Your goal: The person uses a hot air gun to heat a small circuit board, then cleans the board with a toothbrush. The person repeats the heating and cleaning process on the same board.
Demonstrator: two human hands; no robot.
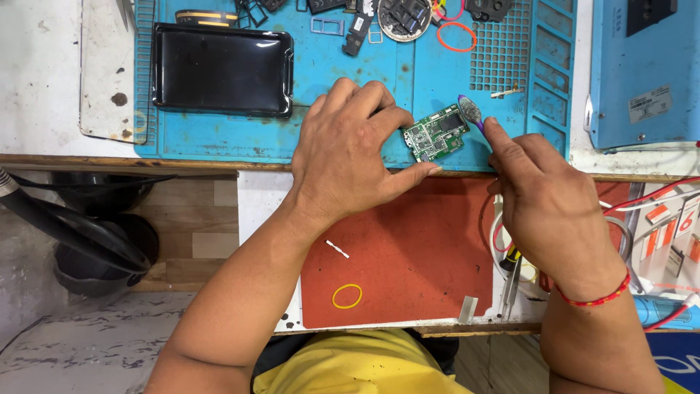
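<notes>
Now, left hand [350, 149]: my fingers pinch the flat green circuit board [435, 133].
Right hand [543, 201]: my fingers grip a thin purple brush [470, 113].
Mat [343, 69]: blue, ridged.

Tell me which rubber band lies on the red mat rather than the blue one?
The yellow rubber band, lying alone on the red mat near the person's body. The orange-red rubber band sits far off on the blue mat.

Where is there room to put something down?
The red mat is mostly bare between the yellow band and right hand. The blue mat is free beside the black tray; its top edge is crowded with parts.
</notes>
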